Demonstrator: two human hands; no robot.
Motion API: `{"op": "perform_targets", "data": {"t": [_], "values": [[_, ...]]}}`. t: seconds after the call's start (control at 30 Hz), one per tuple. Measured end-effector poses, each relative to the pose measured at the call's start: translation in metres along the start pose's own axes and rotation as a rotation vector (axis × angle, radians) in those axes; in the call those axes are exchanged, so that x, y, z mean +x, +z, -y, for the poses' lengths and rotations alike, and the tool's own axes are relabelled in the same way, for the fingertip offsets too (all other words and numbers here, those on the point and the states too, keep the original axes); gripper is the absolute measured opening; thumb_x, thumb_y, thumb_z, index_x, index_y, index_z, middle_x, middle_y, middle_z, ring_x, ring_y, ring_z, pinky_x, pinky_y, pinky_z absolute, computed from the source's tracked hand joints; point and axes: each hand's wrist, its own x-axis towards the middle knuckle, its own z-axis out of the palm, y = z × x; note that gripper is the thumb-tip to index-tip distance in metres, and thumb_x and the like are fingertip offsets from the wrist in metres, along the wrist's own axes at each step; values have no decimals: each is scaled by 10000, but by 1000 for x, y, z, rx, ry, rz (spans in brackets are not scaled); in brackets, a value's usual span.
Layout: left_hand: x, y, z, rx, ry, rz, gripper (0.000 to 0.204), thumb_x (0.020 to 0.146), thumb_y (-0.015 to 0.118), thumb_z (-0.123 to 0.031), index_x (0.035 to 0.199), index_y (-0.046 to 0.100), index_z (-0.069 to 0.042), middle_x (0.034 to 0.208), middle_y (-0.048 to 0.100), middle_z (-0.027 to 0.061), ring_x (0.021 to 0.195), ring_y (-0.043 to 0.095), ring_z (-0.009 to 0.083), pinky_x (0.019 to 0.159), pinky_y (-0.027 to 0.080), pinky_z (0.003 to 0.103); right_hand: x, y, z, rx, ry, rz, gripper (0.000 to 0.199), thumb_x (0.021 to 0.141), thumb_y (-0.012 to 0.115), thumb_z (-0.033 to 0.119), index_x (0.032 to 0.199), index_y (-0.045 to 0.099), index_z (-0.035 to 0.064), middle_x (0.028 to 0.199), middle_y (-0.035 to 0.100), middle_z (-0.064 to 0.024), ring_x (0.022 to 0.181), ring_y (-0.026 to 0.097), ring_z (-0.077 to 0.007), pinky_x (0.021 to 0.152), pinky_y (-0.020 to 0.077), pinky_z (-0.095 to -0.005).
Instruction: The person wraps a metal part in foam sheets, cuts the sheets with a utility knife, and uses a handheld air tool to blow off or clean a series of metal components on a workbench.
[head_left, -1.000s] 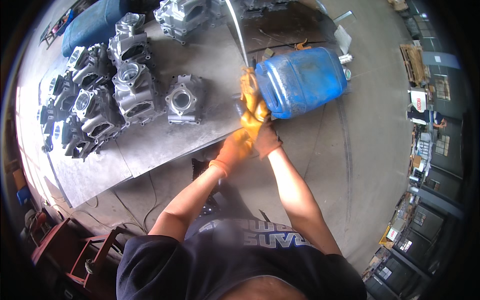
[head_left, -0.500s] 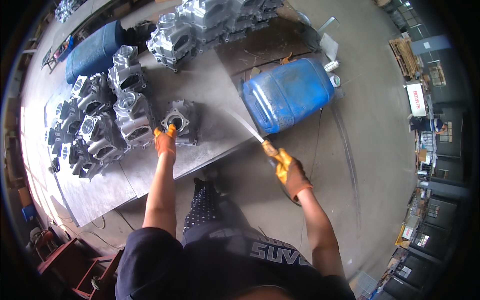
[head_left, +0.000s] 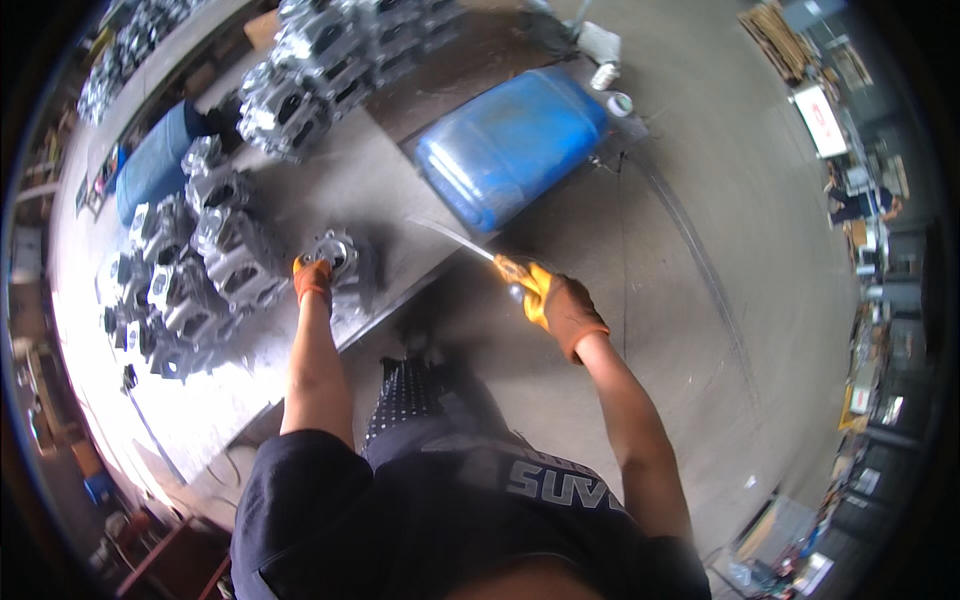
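Observation:
My left hand (head_left: 313,277), in an orange and yellow glove, grips the rim of a grey metal casting (head_left: 352,270) standing near the table edge. The casting has a round flanged opening on top. In my right hand (head_left: 560,308), gloved alike, is a long thin metal tool (head_left: 455,237) with a tan handle; its exact kind is unclear. Its pale tip points left over the table, apart from the casting. Several similar castings (head_left: 235,245) stand close together just left of my left hand.
A blue plastic drum (head_left: 515,145) lies at the right end of the metal table (head_left: 375,165). More castings (head_left: 320,60) are grouped at the back, near a second blue drum (head_left: 155,170). A person (head_left: 862,205) is far off at the right.
The whole view has shifted, so the table and drum sit further left. My right hand and the tool have come nearer the casting. My left hand still grips the casting.

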Motion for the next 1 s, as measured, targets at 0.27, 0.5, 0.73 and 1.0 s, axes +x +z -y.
{"op": "perform_targets", "data": {"t": [0.27,0.5,0.73,1.0], "values": [[-123,-36,-185,221,442,134,613,662,632,-67,1263,519,-117,855,674,160,771,667,248,687,509,343,-58,32,-218,1031,-182,-243,438,942,452,46,1379,419,32,1318,532,-81,1180,513,-165,997,393,-277],[-150,62,-337,-18,954,323,661,649,722,-74,1279,537,-153,978,657,147,894,642,263,782,493,334,-99,-24,-201,806,16,-503,411,926,526,118,1325,469,38,1194,608,-132,1115,578,-252,938,448,-341],[-185,224,-406,509,1313,80,680,725,655,-175,1358,419,-252,980,651,165,881,636,371,770,493,445,-62,-31,-208,86,119,-817,354,867,623,204,1197,569,88,918,663,-186,855,633,-355,746,501,-395],[-204,261,-332,546,1266,113,594,817,626,-241,1363,394,-210,1184,555,119,1063,552,324,878,460,408,-58,-75,-174,513,249,-600,228,893,573,301,979,604,92,877,656,-169,802,643,-322,686,497,-401]]}}
